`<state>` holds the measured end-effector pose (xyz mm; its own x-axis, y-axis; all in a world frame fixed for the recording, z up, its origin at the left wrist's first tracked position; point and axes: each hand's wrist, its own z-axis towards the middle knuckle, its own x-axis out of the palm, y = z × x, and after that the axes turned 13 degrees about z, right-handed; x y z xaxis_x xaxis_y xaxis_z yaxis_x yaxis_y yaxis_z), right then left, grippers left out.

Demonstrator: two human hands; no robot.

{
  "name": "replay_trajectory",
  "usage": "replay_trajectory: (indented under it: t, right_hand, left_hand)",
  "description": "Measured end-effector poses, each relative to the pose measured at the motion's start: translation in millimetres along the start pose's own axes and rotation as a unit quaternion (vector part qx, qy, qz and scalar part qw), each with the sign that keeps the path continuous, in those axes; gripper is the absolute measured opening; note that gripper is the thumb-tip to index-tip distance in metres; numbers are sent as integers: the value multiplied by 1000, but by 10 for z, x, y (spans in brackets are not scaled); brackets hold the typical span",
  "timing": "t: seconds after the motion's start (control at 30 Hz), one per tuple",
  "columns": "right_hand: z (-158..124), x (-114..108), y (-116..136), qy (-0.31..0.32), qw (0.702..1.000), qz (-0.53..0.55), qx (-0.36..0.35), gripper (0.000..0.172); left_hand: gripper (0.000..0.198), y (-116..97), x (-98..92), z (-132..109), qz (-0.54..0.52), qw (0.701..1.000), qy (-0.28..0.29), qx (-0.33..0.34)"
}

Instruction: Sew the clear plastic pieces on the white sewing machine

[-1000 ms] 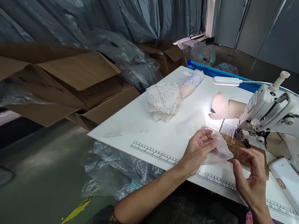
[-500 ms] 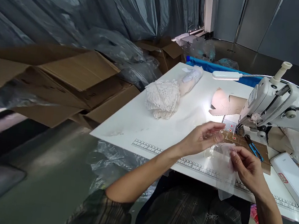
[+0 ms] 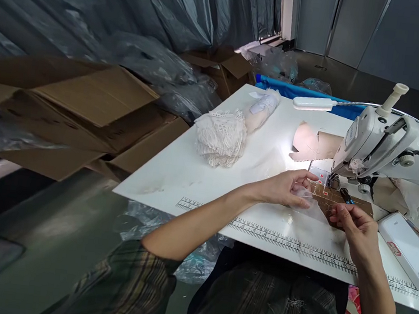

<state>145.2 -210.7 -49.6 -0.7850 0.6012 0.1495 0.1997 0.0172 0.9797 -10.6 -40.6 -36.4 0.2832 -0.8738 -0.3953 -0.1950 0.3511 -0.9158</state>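
My left hand (image 3: pixel 290 188) pinches a sheer white piece of fabric (image 3: pixel 310 209) over the table, left of the sewing machine's needle. To its right, my right hand (image 3: pixel 354 221) has its thumb and fingers pressed together; anything between the fingertips is too small to make out. Behind both hands lies a brown board (image 3: pixel 326 198) with red-and-white marks. A blue cutter (image 3: pixel 346 196) on it is partly hidden by my right hand. The white sewing machine (image 3: pixel 394 144) stands just beyond.
Lace (image 3: pixel 221 138) is bundled on the white table (image 3: pixel 156 181), beside a wrapped roll (image 3: pixel 263 110). Pink and tan pieces (image 3: pixel 306 141) lie behind the needle. At the right sits a white device (image 3: pixel 406 247). Cardboard boxes (image 3: pixel 98 92) stand left.
The sheer fabric has shifted left and up with my left hand, off the table's front edge. My right hand has moved right, away from it, and now covers part of the cutter.
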Motion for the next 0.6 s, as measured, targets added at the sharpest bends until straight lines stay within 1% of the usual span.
replay_trajectory:
  t: [0.07, 0.13, 0.2, 0.3, 0.4, 0.5, 0.6]
  right_hand:
    - [12, 5, -16, -26, 999, 37, -10, 44]
    - [4, 25, -22, -32, 997, 71, -28, 37]
    - [-11, 57, -15, -19, 993, 106, -38, 29]
    - [-32, 118, 28, 4, 986, 160, -50, 22]
    - [-48, 174, 111, 26, 973, 224, -52, 18]
    - [-69, 221, 210, 60, 954, 290, -40, 17]
    - [-97, 272, 282, 94, 942, 320, -39, 16]
  left_hand:
    - [77, 23, 16, -7, 5, 1000, -5, 0]
    - [80, 12, 33, -12, 13, 1000, -3, 6]
    - [73, -31, 46, -20, 10, 1000, 4, 7]
    - [52, -109, 63, -36, -35, 999, 6, 8]
    - [45, -145, 87, -53, -82, 996, -8, 17]
    - [54, -133, 119, -67, -79, 996, -14, 34]
    - [69, -127, 145, -84, -86, 995, 15, 50]
